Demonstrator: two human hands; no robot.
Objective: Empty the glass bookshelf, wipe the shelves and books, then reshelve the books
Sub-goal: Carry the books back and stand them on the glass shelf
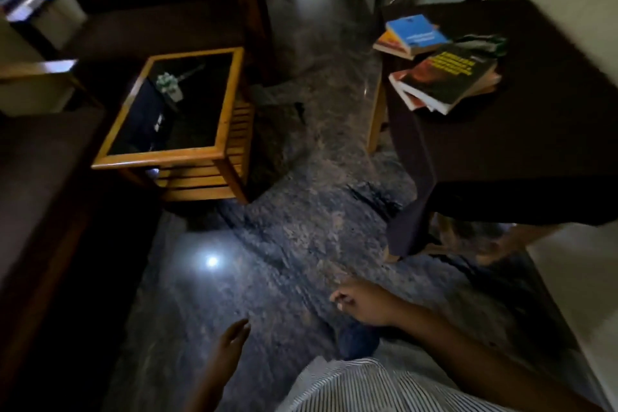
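Our left hand point(234, 338) hangs with fingers straight and together, holding nothing. Our right hand point(356, 303) floats near it, fingers loosely curled, with nothing visible in them. Both hover over the dark speckled stone floor point(294, 237), above a striped shirt point(368, 388). Well ahead on the right, the books lie in two piles on a dark-draped table point(535, 144): a blue-topped pile point(413, 35) and a yellow-lettered pile point(444, 77), with a green-and-white cloth point(481, 42) just behind. On the left, a glass-topped wooden side table point(231, 100) stands beside a dark sofa point(43, 184). A bright glare point(211, 261) spots the floor.
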